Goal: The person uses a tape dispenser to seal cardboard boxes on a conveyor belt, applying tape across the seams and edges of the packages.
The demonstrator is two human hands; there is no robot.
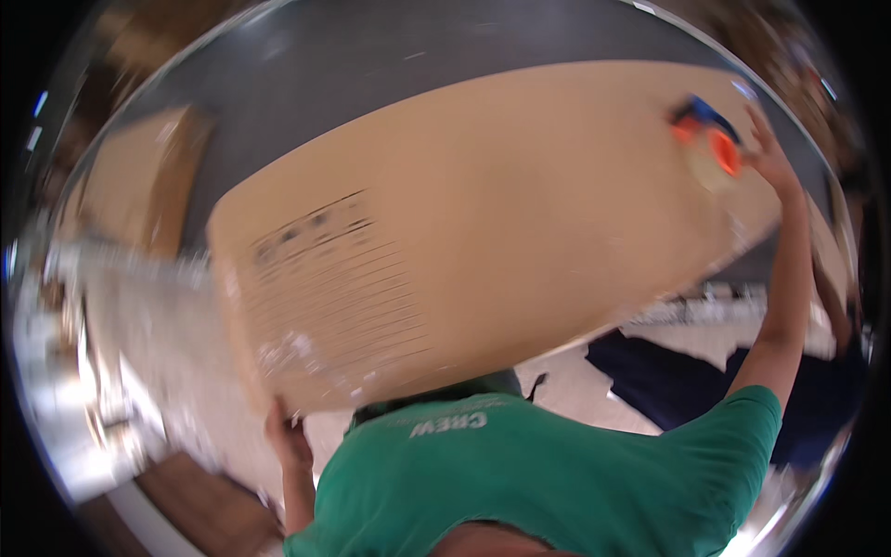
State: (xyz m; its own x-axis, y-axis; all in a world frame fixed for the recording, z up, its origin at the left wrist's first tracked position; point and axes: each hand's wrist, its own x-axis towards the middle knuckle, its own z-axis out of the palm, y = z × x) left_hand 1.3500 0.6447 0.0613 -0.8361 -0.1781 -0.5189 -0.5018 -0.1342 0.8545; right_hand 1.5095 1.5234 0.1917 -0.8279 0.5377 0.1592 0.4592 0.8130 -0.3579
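A large flat brown cardboard box [501, 213] lies aslant in front of me, its lower edge close to my green shirt. Dark printed lines cover its left part, and clear tape shines at the lower left corner. At that corner my left hand [292, 441] is closed on the box. My right hand [772, 158] is at the box's right end, its fingers along the edge. Beside those fingers, on top of the box, is a blue and orange tape dispenser [713, 144], blurred by motion. The undersides of both hands' grips are hidden.
The box is over a dark grey tabletop [371, 84]. Another brown carton [139, 176] stands at its left end. At the right is a person in navy clothing [807, 404], one forearm near the table. Brown cardboard [209, 501] lies on the floor at lower left.
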